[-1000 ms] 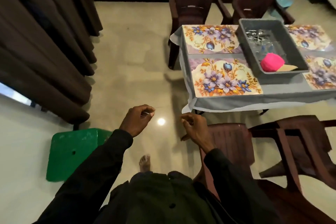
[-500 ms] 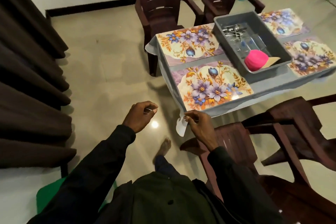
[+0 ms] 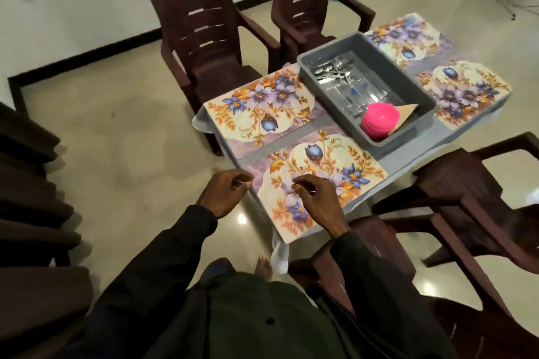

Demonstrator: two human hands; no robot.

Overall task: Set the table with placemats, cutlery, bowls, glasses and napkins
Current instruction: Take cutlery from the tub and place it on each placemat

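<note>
Left hand (image 3: 224, 194): fingers (image 3: 242, 181) curled, thumb set against forefinger tip. A tiny pale glint is seen at the pinch, too small to identify.

Right hand (image 3: 319, 201): fingers likewise curled inward, tips drawn together. Nothing held can be made out.

The right hand is placed over the near-left placemat (image 3: 358, 166); contact cannot be told. The left hand is found just beyond that mat's left corner, over the floor.

Three more floral mats are laid: far-left placemat (image 3: 262, 108), far-right placemat (image 3: 405, 38), near-right placemat (image 3: 466, 90).

A grey tub (image 3: 408, 79) is set between the left and right pairs, well apart from the fingers. Cutlery (image 3: 332, 71) is piled at its far end, clear glasses (image 3: 364, 96) are seen mid-tub, and stacked pink bowls (image 3: 379, 121) lie beside a tan napkin (image 3: 405, 114) at the near end.

A grey tablecloth (image 3: 431, 146) is spread beneath.
</note>
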